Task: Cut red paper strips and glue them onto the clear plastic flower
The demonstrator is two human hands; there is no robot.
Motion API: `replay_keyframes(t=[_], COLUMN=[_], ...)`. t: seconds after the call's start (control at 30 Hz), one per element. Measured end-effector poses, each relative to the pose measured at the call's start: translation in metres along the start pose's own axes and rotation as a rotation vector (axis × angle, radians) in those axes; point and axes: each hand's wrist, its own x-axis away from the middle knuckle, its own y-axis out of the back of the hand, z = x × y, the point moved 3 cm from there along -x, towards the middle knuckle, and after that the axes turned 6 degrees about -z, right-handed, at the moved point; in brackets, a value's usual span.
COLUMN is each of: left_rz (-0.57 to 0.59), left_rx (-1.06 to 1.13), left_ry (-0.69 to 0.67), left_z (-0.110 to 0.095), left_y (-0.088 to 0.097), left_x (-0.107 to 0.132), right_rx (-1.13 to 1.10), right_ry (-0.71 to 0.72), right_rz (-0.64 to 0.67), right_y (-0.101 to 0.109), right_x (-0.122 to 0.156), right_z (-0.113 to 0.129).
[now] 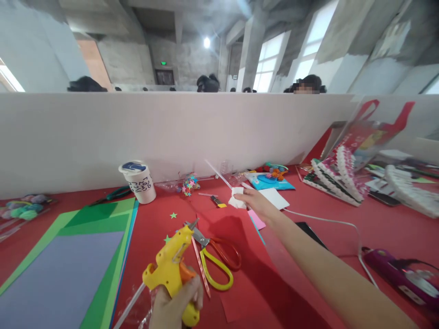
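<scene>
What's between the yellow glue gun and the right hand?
Head view: the scissors, red and yellow handles, lie on the red paper between the glue gun in the left hand and the right hand.

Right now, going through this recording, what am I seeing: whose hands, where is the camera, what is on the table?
There is no machine here. A person works bare-handed, and the single picture comes from a camera on their head, looking forward and down. The left hand, at the bottom edge, has its grip shut on a yellow glue gun. The right hand reaches forward and pinches a white wad. On the red table lie scissors, a white cup and coloured paper sheets. Other people's heads show above the white partition.
</scene>
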Motion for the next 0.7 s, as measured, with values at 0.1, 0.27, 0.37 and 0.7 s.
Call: replay_keyframes(t=[0.1, 0.27, 0.37, 0.7], left_rz=[-0.141, -0.159, -0.198, -0.330], left_rx=[0.080, -0.010, -0.129, -0.247], left_ry=[-0.143, -0.304, -0.360, -0.432], left_z=[-0.016, -0.030, -0.031, -0.027], left_y=[-0.016, -0.038, -0.040, -0.028], left_x=[-0.005, -0.011, -0.011, -0.004], right_rx=[-0.273, -0.597, -0.676, -0.550], right_ry=[-0.013, -0.046, -0.081, -0.017], right_rz=[0.074, 0.210, 0.283, 0.221], right_y=[-0.014, -0.047, -0.063, -0.078], right_x=[0.048, 0.106, 0.125, 0.145], right_z=[0.005, 0.025, 0.033, 0.043])
